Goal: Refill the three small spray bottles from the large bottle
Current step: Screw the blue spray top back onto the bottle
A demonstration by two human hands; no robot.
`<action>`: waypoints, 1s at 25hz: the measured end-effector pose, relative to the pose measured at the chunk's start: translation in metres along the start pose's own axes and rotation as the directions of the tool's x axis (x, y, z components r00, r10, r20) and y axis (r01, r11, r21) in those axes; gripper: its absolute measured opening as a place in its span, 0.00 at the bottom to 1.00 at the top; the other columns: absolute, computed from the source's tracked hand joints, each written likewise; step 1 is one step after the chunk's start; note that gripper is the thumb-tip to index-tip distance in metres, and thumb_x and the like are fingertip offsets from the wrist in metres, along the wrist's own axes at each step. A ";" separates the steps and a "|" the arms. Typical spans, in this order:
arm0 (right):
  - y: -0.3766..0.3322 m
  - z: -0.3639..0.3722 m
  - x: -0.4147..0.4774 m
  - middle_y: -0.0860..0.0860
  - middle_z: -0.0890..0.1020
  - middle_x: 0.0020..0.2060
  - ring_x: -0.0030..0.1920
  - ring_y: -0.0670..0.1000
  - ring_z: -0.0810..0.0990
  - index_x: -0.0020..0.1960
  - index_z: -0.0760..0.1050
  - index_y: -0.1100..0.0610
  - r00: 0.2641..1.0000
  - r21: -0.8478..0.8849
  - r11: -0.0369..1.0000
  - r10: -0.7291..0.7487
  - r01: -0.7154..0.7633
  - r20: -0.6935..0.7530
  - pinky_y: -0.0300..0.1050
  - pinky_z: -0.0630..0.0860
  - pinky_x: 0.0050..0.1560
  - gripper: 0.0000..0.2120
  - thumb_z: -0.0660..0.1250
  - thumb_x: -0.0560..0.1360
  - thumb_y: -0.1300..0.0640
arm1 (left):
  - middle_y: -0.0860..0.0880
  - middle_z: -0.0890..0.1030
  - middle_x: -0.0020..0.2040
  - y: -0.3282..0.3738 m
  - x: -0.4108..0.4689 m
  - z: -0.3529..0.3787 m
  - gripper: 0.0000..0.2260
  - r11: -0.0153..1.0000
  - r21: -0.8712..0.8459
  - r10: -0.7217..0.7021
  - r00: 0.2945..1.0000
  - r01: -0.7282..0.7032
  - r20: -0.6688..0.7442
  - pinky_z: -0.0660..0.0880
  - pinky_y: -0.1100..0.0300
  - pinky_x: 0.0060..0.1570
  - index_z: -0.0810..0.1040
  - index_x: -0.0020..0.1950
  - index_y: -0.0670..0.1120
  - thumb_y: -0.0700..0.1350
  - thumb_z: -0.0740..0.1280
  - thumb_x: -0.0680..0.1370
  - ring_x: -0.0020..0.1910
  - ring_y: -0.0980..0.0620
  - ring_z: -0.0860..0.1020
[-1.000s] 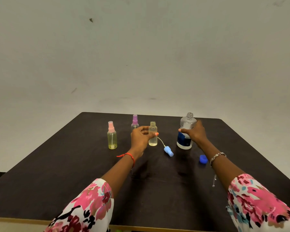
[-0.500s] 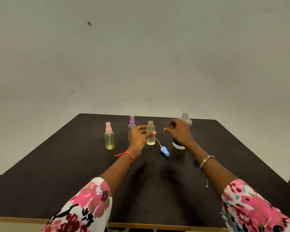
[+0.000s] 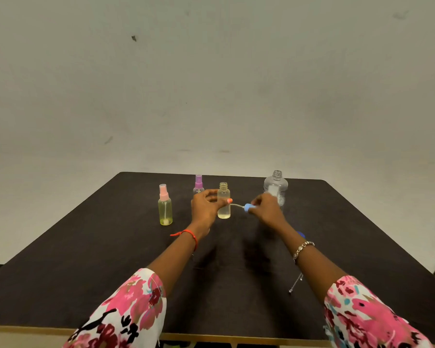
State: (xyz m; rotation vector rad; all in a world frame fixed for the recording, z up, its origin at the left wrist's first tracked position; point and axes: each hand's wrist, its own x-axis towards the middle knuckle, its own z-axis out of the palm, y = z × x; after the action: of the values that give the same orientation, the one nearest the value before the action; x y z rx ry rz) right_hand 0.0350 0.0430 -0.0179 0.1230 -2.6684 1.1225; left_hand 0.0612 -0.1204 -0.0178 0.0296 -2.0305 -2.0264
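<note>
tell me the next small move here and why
Probably raise the blue spray head and feed its tube into the open small bottle: the right hand pinches the head beside it, the left hand grips the bottle, which looks filled.

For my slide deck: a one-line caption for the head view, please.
Left hand steadies the open small bottle while the right hand holds the blue spray head beside it.

Wears floral sleeves (image 3: 126,310) in white, pink and black, a red thread (image 3: 190,234) at the left wrist, a beaded silver bracelet (image 3: 303,248) at the right.
</note>
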 end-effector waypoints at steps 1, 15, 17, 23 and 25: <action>-0.007 -0.008 0.003 0.57 0.78 0.38 0.39 0.51 0.75 0.46 0.78 0.69 0.998 0.088 0.996 -0.012 0.018 -0.067 0.31 0.68 0.32 0.09 0.70 0.70 0.62 | 0.44 0.81 0.52 0.001 0.000 -0.001 0.17 1.000 0.004 -0.002 1.000 0.002 -0.004 0.77 0.52 0.54 0.76 0.54 0.42 0.38 0.74 0.67 0.46 0.54 0.78; -0.084 -0.076 0.009 0.50 0.78 0.33 0.30 0.45 0.69 0.50 0.80 0.65 0.966 0.532 0.819 -0.097 0.214 -0.238 0.28 0.68 0.27 0.09 0.63 0.73 0.64 | 0.44 0.81 0.54 0.007 -0.003 -0.005 0.19 0.999 0.051 0.015 0.999 -0.013 -0.035 0.75 0.66 0.42 0.77 0.56 0.41 0.39 0.74 0.67 0.41 0.59 0.77; -0.089 -0.077 0.009 0.52 0.79 0.36 0.31 0.44 0.71 0.48 0.80 0.65 0.966 0.484 0.843 -0.144 0.234 -0.216 0.28 0.69 0.28 0.08 0.64 0.73 0.65 | 0.44 0.81 0.54 0.009 -0.002 -0.005 0.19 0.999 0.051 0.014 0.999 -0.012 -0.037 0.75 0.65 0.43 0.77 0.56 0.41 0.38 0.74 0.66 0.42 0.58 0.77; -0.097 -0.078 0.010 0.62 0.83 0.46 0.39 0.49 0.76 0.45 0.80 0.67 0.949 0.281 0.911 -0.256 0.301 -0.186 0.39 0.71 0.39 0.08 0.64 0.73 0.64 | 0.44 0.81 0.54 0.012 -0.003 -0.004 0.20 0.998 0.057 0.022 0.999 -0.020 -0.025 0.75 0.61 0.47 0.76 0.57 0.41 0.39 0.74 0.66 0.46 0.55 0.78; -0.099 -0.077 0.009 0.62 0.83 0.46 0.37 0.48 0.75 0.45 0.79 0.68 0.945 0.248 0.917 -0.272 0.311 -0.180 0.38 0.71 0.39 0.08 0.64 0.73 0.64 | 0.44 0.81 0.54 0.012 -0.004 -0.004 0.21 0.998 0.062 0.023 0.999 -0.021 -0.025 0.75 0.62 0.47 0.76 0.58 0.40 0.38 0.74 0.66 0.45 0.56 0.77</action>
State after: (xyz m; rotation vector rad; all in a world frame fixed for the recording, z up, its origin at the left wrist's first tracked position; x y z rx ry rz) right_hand 0.0576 0.0291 0.1052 0.4590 -2.2625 1.3342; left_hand 0.0682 -0.1236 -0.0070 0.0447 -2.0683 -1.9396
